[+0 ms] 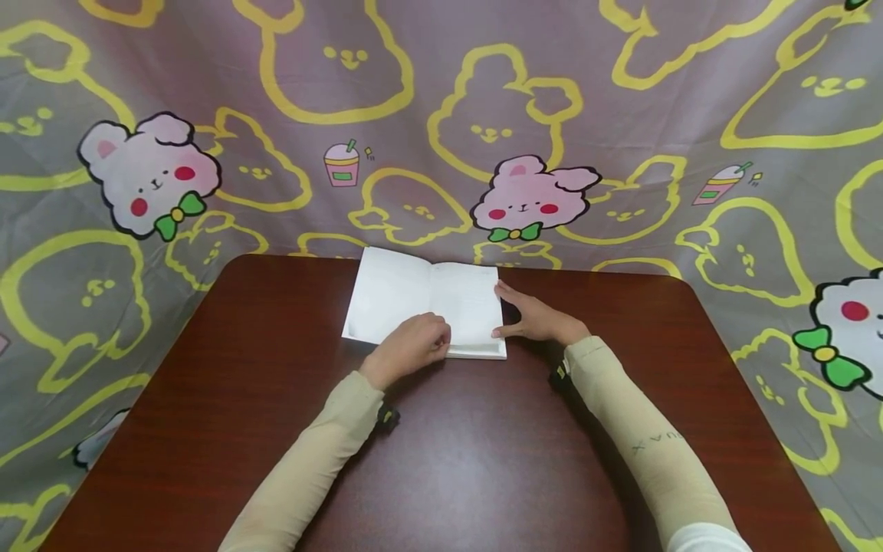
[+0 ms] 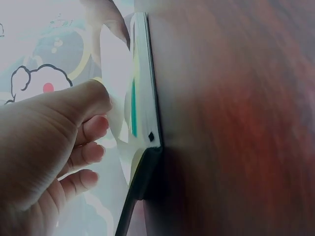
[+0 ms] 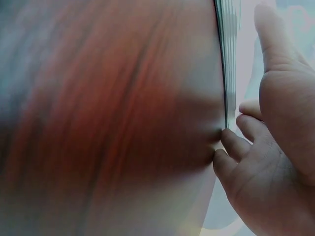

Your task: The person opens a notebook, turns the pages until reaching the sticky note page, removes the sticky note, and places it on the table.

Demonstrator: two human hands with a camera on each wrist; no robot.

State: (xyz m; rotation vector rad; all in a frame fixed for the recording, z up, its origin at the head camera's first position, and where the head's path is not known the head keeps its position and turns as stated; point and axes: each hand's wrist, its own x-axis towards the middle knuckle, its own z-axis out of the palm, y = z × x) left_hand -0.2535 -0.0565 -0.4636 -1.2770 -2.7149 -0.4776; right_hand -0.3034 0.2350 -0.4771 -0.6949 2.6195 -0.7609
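Touching R edge of bk (image 1: 389, 295), R hand (image 1: 536, 316) has wide tbl (image 1: 455, 460) alongside.

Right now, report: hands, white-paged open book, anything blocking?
Book open on glossy reddish-brown table. Left hand curled at its near edge, grip unclear. Right hand spread at its right edge. No obstacle seen.

A diffuse pale glare sits on the glossy reddish-brown wooden counter (image 1: 448, 475) in the head view; the open white-paged book (image 1: 389, 295) looks nearly bleached of detail. Soft shadow edges the cream fabric sleeve (image 1: 635, 422). In the left wrist view, the pale cartoon-printed fabric backdrop (image 2: 66, 51) overexposes. The right wrist view blurs the wood grain, darkest beside the bare right hand (image 3: 275, 157).
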